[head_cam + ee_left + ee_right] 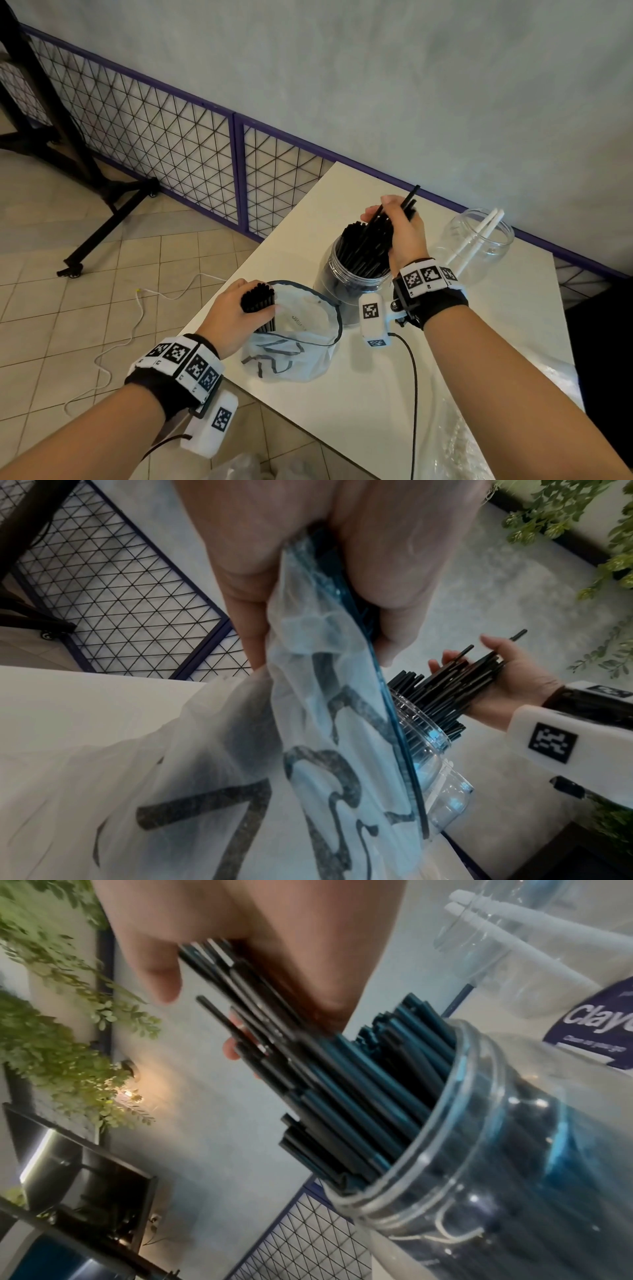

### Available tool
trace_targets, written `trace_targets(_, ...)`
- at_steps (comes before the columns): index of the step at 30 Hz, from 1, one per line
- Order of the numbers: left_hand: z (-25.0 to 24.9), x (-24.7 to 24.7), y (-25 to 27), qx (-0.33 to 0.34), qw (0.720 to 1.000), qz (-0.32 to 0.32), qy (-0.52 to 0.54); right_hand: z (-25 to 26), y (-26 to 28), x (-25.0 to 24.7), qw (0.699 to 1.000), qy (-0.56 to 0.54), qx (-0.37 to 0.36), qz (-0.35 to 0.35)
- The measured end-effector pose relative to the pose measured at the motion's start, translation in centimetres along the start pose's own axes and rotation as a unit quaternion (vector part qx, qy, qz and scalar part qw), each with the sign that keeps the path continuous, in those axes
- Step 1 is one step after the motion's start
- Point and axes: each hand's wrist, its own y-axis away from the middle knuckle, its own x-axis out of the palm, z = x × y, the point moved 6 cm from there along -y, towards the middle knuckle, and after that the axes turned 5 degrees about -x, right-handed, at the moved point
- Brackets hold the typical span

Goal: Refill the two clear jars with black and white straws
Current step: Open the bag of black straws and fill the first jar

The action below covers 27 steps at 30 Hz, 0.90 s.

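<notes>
**Q:** Hands first, nearest one, what's gripped where?

**A:** Left hand (228, 313) is curled round a bundle of black straws (259, 301), pinched together with the rim of a clear plastic bag (301, 346) that's slumped on the white table (376, 394). Bundle is stood upright inside the bag's mouth.

**Q:** And further back?

**A:** Right hand (404, 233) is wrapped round a second fistful of black straws (378, 236), tilted, lower ends already sunk into the near clear jar (346, 284), which is packed with black ones. Just beyond it, a second clear jar (479, 240) is seen holding only a couple of white straws (479, 233), leaned against its rim.
</notes>
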Motion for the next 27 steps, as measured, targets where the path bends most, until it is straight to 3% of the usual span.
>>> trace_targets(7, -0.2, 0.0, -0.1, 0.004, 1.0, 0.0, -0.01, -0.6, 0.7, 0.8, 0.99, 0.124, -0.062, 0.01)
trace_targets(12, -0.1, 0.0, 0.0, 0.003, 1.0, 0.0, -0.005, 0.8, 1.7, 0.8, 0.976, 0.146, -0.16, -0.004)
trace_targets(21, 0.2, 0.1, -0.2, 0.015, 1.0, 0.003, -0.006, -0.4, 1.2, 0.0, 0.96, 0.233, -0.153, 0.003)
trace_targets(25, 0.2, 0.1, -0.2, 0.021, 1.0, 0.0, -0.005, -1.0, 1.5, 0.6, 0.951, 0.284, -0.082, 0.087)
trace_targets(27, 0.3, 0.0, -0.2, 0.022, 1.0, 0.0, -0.006, -1.2, 1.7, 1.2, 0.92, 0.354, -0.099, 0.137)
